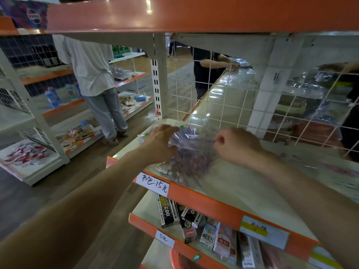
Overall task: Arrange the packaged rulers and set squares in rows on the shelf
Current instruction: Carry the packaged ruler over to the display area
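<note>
A pile of clear-plastic ruler and set-square packages [191,154], printed in purple and white, lies at the left end of a cream shelf [229,183] with an orange front edge. My left hand [158,143] rests on the pile's left side, fingers spread over the packages. My right hand [236,145] is at the pile's right side, its fingers curled and pinching the edge of one clear package. More pale packages [342,171] lie on the shelf at the far right, blurred.
A white wire grid [252,105] backs the shelf and an orange shelf [194,14] hangs close above. The lower shelf holds boxed goods [211,228]. One person [95,84] stands in the aisle at left; another [207,68] works behind the grid.
</note>
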The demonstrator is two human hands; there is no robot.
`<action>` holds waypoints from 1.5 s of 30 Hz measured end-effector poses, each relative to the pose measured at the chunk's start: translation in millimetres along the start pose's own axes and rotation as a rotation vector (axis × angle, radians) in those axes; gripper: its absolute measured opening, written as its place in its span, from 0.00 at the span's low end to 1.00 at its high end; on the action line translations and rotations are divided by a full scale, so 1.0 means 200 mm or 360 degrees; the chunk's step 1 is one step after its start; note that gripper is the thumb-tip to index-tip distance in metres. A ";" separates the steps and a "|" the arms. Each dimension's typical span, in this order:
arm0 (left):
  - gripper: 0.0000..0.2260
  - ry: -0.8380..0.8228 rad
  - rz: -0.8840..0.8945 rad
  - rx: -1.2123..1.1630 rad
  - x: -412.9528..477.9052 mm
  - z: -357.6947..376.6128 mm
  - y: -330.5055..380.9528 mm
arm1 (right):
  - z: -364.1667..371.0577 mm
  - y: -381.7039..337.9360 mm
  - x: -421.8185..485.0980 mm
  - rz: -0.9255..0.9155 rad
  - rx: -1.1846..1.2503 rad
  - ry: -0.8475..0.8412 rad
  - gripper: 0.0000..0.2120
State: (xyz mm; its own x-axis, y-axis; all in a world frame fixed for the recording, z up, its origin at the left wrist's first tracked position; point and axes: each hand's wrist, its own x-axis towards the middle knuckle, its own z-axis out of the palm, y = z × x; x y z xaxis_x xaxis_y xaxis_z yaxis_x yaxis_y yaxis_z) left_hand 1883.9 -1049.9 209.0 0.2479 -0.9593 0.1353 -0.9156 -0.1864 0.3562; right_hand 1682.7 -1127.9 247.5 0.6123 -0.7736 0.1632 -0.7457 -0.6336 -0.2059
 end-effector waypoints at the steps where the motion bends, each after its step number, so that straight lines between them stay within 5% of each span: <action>1: 0.28 0.0047 0.0059 0.0011 0.00 -0.01 0.03 | -0.04 0.03 0.02 -0.0005 0.0109 0.0058 0.12; 10: 0.07 0.0006 0.0031 -0.0258 -0.04 -0.07 0.04 | -0.05 0.02 0.15 0.0138 0.1205 -0.0106 0.11; 18: 0.06 -0.0029 -0.0345 -0.0280 -0.12 -0.07 -0.14 | 0.30 -0.18 0.27 -0.0219 0.0042 -0.0357 0.17; 27: 0.10 -0.0054 -0.0410 -0.0397 -0.14 -0.10 -0.15 | 0.30 -0.32 0.29 -0.0159 -0.0382 -0.0513 0.19; 34: 0.10 -0.0092 -0.0438 -0.0462 -0.11 -0.10 -0.11 | 0.26 -0.30 0.23 -0.0178 -0.0458 -0.0386 0.13; 39: 0.09 -0.0068 -0.0501 -0.0557 -0.08 -0.08 -0.05 | 0.14 -0.17 0.17 -0.0084 -0.0182 -0.0349 0.08; 45: 0.03 -0.0065 -0.0699 -0.1013 -0.02 -0.03 0.10 | 0.01 0.04 0.08 0.0300 0.0898 -0.0632 0.11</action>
State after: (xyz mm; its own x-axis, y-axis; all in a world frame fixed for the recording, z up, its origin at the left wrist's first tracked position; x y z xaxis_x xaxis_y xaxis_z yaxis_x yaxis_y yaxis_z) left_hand 1865.1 -1047.9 220.6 0.5229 -0.8351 -0.1709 -0.3746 -0.4052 0.8340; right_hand 1687.4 -1146.2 246.7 0.6159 -0.7416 -0.2660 -0.6644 -0.3075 -0.6811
